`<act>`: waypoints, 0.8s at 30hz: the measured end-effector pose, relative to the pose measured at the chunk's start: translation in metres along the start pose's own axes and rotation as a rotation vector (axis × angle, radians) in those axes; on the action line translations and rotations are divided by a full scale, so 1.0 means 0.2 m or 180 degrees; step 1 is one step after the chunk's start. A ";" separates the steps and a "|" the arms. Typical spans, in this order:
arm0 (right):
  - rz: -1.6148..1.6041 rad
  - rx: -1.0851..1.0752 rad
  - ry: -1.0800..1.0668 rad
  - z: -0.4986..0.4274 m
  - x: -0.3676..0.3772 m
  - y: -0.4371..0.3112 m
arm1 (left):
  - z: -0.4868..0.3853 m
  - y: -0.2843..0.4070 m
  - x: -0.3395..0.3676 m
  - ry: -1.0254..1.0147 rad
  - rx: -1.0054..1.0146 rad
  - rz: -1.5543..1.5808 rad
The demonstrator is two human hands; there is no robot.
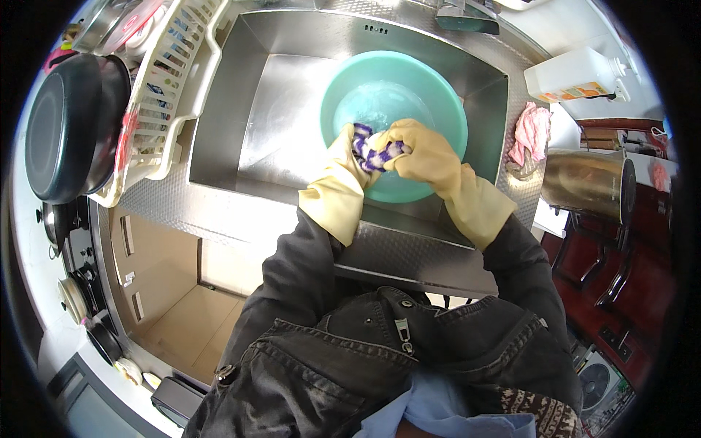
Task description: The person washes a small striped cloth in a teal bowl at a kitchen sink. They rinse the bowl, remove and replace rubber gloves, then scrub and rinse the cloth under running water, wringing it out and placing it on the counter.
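Both my hands wear yellow rubber gloves and grip a purple-and-white striped cloth [378, 153], bunched up between them. My left hand [348, 156] holds its left end, and my right hand [421, 148] is closed around the right end. They are over the near half of a round turquoise plastic basin [452, 109]. Clear water [386, 101] lies in the bottom of the basin. The basin stands in the right part of a stainless steel sink [285, 98]. Part of the cloth is hidden inside the gloves.
Left of the sink stands a cream plastic dish rack [164, 93], with a dark pan [63, 128] beside it. On the right rim lies a pink cloth [530, 131]. A white plastic jug [575, 76] and a metal pot [583, 183] are further right.
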State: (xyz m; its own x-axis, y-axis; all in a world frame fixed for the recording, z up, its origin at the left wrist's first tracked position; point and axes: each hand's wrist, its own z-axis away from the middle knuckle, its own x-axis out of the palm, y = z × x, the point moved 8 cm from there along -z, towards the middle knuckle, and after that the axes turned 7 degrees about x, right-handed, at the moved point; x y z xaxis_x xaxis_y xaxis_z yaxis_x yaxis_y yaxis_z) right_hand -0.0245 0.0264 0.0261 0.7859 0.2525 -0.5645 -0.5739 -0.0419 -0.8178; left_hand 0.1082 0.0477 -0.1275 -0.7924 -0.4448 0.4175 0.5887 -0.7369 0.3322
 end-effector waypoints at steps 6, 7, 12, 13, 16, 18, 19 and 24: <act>-0.0332 -0.0211 0.0175 0.05 0.12 -0.22 | 0.02 0.10 0.03 -0.1024 0.0822 -0.1269; -0.0285 -0.0346 0.0387 0.06 0.16 -0.22 | 0.04 0.12 0.02 -0.1043 0.1126 -0.1494; -0.0240 -0.0657 0.0660 0.02 0.22 -0.30 | 0.36 0.22 -0.04 -0.0861 0.3074 -0.3217; -0.0242 -0.0513 0.0624 0.01 0.22 -0.27 | 0.45 0.23 -0.04 -0.0776 0.3441 -0.3551; -0.0253 -0.0094 0.0369 -0.07 0.23 -0.14 | 0.62 0.24 0.03 -0.0401 0.4361 -0.4372; 0.0180 -0.0266 0.0426 -0.13 0.19 -0.10 | 0.63 0.25 0.10 -0.0061 0.4967 -0.4971; 0.0369 -0.0396 0.0415 -0.17 0.19 -0.08 | 0.60 0.26 0.11 0.0261 0.5203 -0.5310; -0.0053 0.0896 0.0153 -0.29 0.16 0.34 | 0.09 0.26 -0.09 0.0102 0.3551 -0.3376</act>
State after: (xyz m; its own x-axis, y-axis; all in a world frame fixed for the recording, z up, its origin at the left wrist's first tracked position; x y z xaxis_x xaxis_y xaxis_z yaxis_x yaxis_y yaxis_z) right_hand -0.0250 -0.0246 -0.0544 0.8020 0.2045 -0.5612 -0.5968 0.2338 -0.7676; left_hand 0.1565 0.0269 -0.1036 -0.9051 -0.0003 -0.4253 -0.4251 0.0255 0.9048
